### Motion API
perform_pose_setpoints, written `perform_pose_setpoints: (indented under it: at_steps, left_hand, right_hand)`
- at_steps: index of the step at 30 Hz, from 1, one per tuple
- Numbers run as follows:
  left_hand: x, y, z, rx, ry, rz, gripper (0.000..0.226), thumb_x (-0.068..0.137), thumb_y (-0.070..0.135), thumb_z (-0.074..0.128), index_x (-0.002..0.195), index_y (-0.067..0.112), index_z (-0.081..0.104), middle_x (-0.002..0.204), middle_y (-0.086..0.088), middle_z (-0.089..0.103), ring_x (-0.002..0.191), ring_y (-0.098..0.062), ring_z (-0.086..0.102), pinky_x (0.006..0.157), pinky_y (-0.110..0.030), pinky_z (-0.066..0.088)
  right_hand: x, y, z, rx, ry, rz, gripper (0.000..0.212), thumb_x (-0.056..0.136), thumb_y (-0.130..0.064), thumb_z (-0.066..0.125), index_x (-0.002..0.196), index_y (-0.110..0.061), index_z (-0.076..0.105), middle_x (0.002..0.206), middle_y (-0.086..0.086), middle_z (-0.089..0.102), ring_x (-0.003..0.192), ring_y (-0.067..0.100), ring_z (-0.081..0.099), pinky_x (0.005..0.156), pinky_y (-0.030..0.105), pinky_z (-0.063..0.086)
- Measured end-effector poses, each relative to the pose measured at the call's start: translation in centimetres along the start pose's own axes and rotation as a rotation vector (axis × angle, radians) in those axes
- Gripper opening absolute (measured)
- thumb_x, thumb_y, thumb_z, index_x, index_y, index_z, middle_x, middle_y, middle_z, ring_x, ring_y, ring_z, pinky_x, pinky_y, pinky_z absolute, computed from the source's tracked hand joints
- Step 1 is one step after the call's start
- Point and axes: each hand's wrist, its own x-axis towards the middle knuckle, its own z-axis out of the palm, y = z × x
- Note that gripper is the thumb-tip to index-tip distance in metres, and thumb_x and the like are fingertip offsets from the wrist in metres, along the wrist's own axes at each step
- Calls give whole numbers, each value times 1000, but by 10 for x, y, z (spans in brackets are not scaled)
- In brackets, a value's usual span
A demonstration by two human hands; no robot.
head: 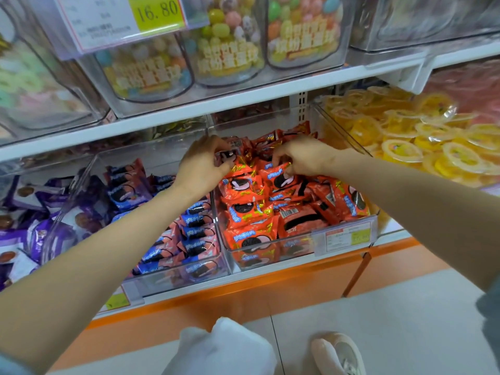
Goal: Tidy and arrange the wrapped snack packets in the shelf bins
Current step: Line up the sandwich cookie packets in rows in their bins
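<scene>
A clear shelf bin [270,246] in the middle holds several red-orange wrapped cookie packets [243,209]. My left hand [205,163] reaches over the bin's left wall and grips a packet [227,155] at the back of the pile. My right hand [300,156] is above the pile's back right, its fingers curled down and pinching the top of a red packet [278,174]. Both forearms stretch in from the bottom corners. The packets under the hands are partly hidden.
Left of it stands a bin of blue and pink packets [189,226], then a bin of purple packets [32,226]. A bin of yellow jelly cups [422,142] lies at right. Candy jars [227,39] sit on the shelf above. A price tag [349,235] clips the middle bin's front.
</scene>
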Motion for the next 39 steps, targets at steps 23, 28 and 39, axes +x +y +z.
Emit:
perform_pose_setpoints:
  at_steps: [23,28,39]
  left_hand:
    - [26,8,-5,-51,-140,-10,74,67,29,83,129,12,46,127,-11,44,115,-23,45,83,-21,34]
    - [23,30,-3,-255,-76,71,69,66,19,84,124,7,49,113,-1,45,104,-11,42,74,-9,32]
    - [0,27,-33,-281,-552,85,31,72,27,77,96,18,61,97,8,64,83,1,57,75,-10,42]
  right_hand:
    - [-16,-17,-24,692,200,162,16,83,-27,70,98,-23,66,103,-3,65,99,11,59,78,17,42]
    - [-20,-34,-29,946,200,178,29,80,-33,72,107,-24,65,101,-8,66,91,7,61,77,13,44]
    - [-21,2,-23,492,18,179,53,75,-20,78,122,-11,57,104,2,58,94,15,54,81,22,41]
